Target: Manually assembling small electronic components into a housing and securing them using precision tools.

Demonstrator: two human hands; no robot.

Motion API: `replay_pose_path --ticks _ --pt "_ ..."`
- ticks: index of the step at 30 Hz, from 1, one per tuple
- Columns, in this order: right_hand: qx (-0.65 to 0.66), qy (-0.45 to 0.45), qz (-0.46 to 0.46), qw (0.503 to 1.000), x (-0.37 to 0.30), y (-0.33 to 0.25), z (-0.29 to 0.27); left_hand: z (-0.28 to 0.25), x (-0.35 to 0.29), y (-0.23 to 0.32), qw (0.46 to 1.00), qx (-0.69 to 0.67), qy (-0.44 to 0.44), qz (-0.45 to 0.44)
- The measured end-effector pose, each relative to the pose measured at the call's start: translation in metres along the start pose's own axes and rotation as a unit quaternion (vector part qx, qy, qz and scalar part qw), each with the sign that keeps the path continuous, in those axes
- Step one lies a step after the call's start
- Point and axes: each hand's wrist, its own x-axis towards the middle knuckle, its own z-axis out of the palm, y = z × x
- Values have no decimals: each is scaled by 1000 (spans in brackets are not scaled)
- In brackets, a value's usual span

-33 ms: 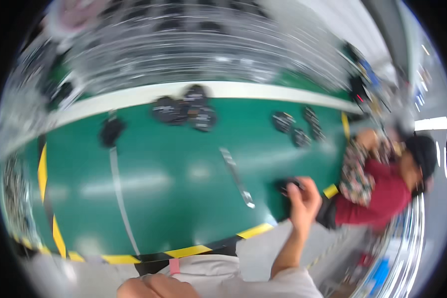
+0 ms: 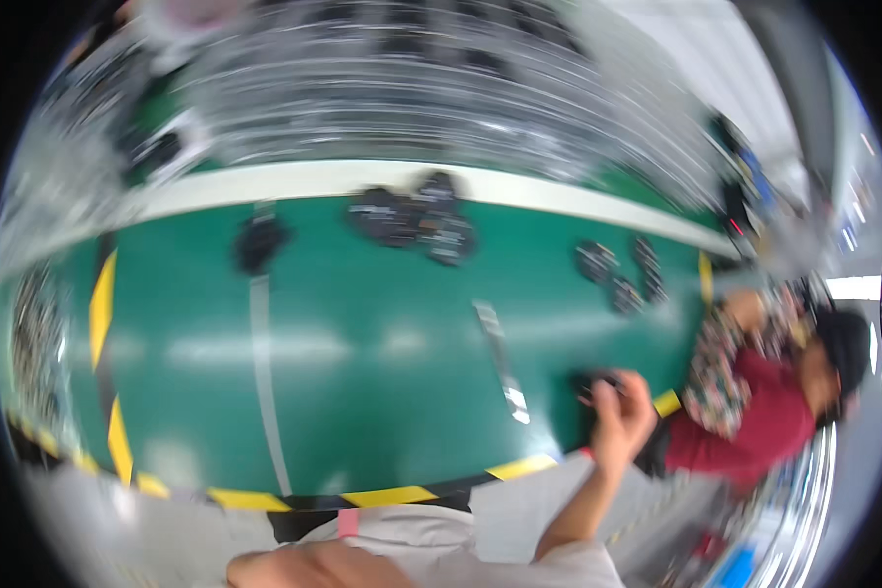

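Note:
My right hand (image 2: 624, 421) is over the right part of the green-topped table (image 2: 392, 392), near its front edge. Its thumb and fingers are curled together around a small black object (image 2: 586, 382), whose kind the blur hides. My left hand (image 2: 314, 566) is low in front of my body at the bottom edge; its fingers are mostly out of the picture. Left of my right hand, a grey-and-white strip (image 2: 501, 361) lies slantwise on the table.
A cluster of round black parts (image 2: 446, 238) lies at the table's far edge, and several smaller dark parts (image 2: 595, 261) farther right. One dark piece (image 2: 261, 242) sits at the left. A co-worker in a red top (image 2: 745, 412) is close on the right. Yellow-black tape (image 2: 387, 496) borders the table.
The whole scene has shifted rightward in the picture as the camera turned. My right hand still has the black object in its fingers; otherwise nothing visibly differs.

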Motion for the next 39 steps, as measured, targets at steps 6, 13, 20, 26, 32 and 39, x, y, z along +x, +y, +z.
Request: replay_pose_path --ticks 6,13,20,26,32,39 --pt "-228 66 -38 971 48 24 -108 -28 -5 7 982 15 -183 31" --pt "-336 32 -94 936 99 24 -57 -38 -84 81 951 -39 9 305" --pt "-356 154 -253 886 89 14 -57 -83 -138 211 519 649 521 193" --pt "-335 118 -323 877 78 10 -36 -147 -101 304 334 853 392 82" --pt "-334 89 -319 882 70 15 -43 -198 -82 314 257 929 262 -40" --pt "-293 68 -304 904 65 3 -37 -205 -64 329 271 905 323 -64"
